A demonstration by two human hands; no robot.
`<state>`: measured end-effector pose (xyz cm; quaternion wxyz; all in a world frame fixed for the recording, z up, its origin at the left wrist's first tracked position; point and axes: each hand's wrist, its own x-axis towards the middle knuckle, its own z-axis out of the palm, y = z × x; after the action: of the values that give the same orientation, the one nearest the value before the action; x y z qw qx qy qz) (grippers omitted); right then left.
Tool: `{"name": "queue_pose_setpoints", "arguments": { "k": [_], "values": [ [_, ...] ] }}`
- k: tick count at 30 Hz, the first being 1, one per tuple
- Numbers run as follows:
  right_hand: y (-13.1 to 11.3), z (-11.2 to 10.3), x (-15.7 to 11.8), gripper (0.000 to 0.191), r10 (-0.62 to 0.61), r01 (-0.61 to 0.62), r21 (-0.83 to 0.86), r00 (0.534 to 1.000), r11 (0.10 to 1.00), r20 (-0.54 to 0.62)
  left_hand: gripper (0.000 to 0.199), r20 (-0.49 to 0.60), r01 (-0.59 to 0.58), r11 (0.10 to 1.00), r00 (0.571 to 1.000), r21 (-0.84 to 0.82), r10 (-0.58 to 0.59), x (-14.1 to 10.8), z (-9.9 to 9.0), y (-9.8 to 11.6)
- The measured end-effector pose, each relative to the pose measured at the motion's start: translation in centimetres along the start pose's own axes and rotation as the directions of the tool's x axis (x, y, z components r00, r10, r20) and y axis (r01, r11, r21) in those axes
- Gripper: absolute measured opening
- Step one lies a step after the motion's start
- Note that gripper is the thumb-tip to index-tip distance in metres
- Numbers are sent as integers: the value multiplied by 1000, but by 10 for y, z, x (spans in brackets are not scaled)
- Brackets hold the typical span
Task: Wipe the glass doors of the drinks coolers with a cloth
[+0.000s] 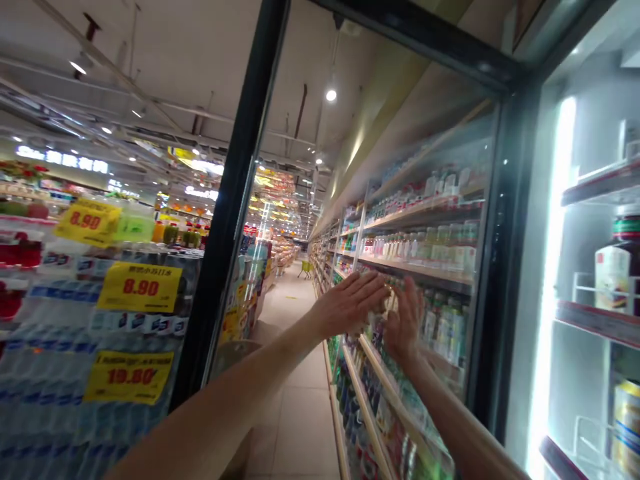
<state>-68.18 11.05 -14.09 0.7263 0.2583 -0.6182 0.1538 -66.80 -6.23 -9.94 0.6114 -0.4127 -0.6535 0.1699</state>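
A glass door point(400, 147) in a black frame stands open in front of me, and both my hands are raised before its pane. My left hand point(353, 301) reaches in from the lower left with its fingers stretched out flat, pointing right. Close beside it, my right hand point(404, 325) is upright with its fingers apart and slightly blurred. I see nothing held in either hand. A pale, blurry patch shows between the hands, and I cannot make out what it is. Whether the palms touch the glass cannot be told.
At right is a lit refrigerator point(583, 320) with shelves, a bottle point(613, 277) and a yellow can point(627, 423). Through the pane show shelves point(420, 217) of drinks along an aisle floor point(295, 413). Stacked water packs point(55, 360) with yellow price signs point(139, 287) stand left.
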Motion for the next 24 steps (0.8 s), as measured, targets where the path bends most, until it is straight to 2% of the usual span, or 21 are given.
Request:
{"name": "queue_pose_setpoints", "arguments": {
  "k": [2,4,8,10,12,14,15,16,17,19,20,21,22,24],
  "values": [
    [-22,8,7,56,-86,82,173,996,982,17,49,-56,80,997,995,23,-78,-2,-4,-4],
    [-40,17,11,58,-88,74,227,995,971,49,52,-77,188,982,980,26,-186,-13,-12,-9],
    [-55,32,16,54,-116,115,12,980,993,161,65,-32,338,940,941,49,-337,-49,-33,-20],
    [-48,31,21,50,-141,158,-77,972,984,189,63,-20,366,927,930,82,-366,-61,-40,-24],
    [-27,23,29,45,-116,144,-143,975,979,189,62,-9,377,919,925,111,-379,-66,-42,-24],
    [9,7,37,43,25,9,-225,989,974,147,63,4,374,917,926,136,-378,-64,-41,-23],
    [31,-4,40,44,143,-110,-270,984,957,105,63,6,371,917,927,148,-376,-63,-40,-22],
    [55,-15,42,47,277,-251,-300,960,920,46,63,3,371,915,927,158,-376,-62,-39,-21],
    [77,-26,42,50,394,-384,-307,918,871,-30,63,-1,371,914,927,165,-376,-61,-38,-21],
    [110,-40,39,54,588,-614,-286,788,735,-182,64,-11,377,910,924,170,-381,-62,-35,-22],
    [117,-42,36,56,625,-667,-265,745,696,-233,64,-16,381,910,923,167,-383,-62,-34,-22],
    [116,-40,32,57,625,-676,-249,736,693,-261,64,-21,382,910,923,161,-384,-63,-33,-23],
    [108,-35,28,57,583,-639,-240,768,731,-265,64,-25,380,913,924,151,-381,-64,-31,-24],
    [70,-16,19,55,391,-433,-232,897,871,-208,65,-37,383,915,924,124,-381,-66,-28,-24]
  ]
}}
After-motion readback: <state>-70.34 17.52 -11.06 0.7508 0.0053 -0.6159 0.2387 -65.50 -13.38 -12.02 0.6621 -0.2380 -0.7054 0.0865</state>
